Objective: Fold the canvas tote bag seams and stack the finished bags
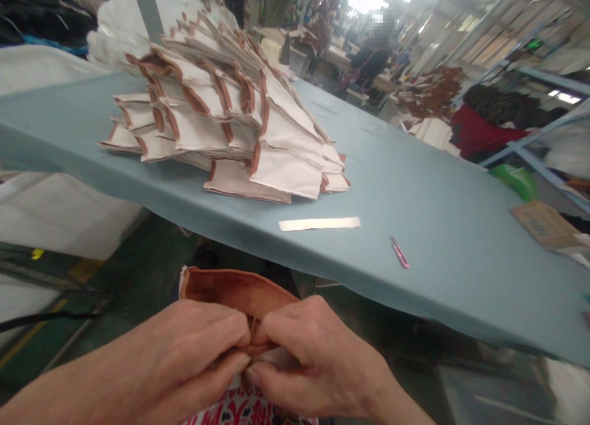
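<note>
Side by side at the bottom centre, my left hand (203, 339) and my right hand (308, 351) pinch the edge of a brown-lined fabric piece (230, 287). Their fingertips nearly touch, and the fingers are closed on the fabric. The piece hangs in front of the table, with its brown inside showing above my hands. Red lettering on a pale cloth (239, 409) shows below them. On the table lie a large pile of white pieces with brown edges (290, 167), a pale strip (319, 224) and pink thread snips (399, 253).
The blue-grey table (415, 210) slants across the view, its near edge just beyond my hands. A cardboard piece (546, 222) and a green bag (516, 180) lie at the right. Farther back, a person (372, 62) is among heaps of material.
</note>
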Demonstrator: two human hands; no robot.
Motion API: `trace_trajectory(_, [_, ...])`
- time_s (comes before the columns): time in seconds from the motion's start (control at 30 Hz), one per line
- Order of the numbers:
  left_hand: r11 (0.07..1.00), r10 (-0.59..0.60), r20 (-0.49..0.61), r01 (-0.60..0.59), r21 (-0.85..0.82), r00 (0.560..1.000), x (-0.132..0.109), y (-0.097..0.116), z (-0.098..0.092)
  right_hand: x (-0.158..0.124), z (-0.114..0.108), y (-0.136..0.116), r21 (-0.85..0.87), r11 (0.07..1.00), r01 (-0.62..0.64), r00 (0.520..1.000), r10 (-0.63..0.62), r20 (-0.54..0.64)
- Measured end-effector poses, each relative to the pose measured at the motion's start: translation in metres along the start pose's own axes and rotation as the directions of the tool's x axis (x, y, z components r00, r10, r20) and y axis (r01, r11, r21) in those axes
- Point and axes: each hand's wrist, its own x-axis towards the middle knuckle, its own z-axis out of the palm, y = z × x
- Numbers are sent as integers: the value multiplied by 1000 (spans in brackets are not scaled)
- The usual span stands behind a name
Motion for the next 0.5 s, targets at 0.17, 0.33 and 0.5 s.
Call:
trace_trajectory(0.17, [977, 177, -87, -165, 136, 980, 17, 11, 7, 1, -4, -5, 28, 999, 23, 1000, -22, -16])
trace_trajectory(0.33, [971, 184, -122, -160, 179, 975, 22, 15, 9, 4, -20, -21, -260, 965, 43, 996, -61, -61])
trace_trajectory(0.5, [952, 195, -70, -172, 254, 978, 25, 9, 4, 4, -24, -5, 181, 983, -22, 999, 15, 41])
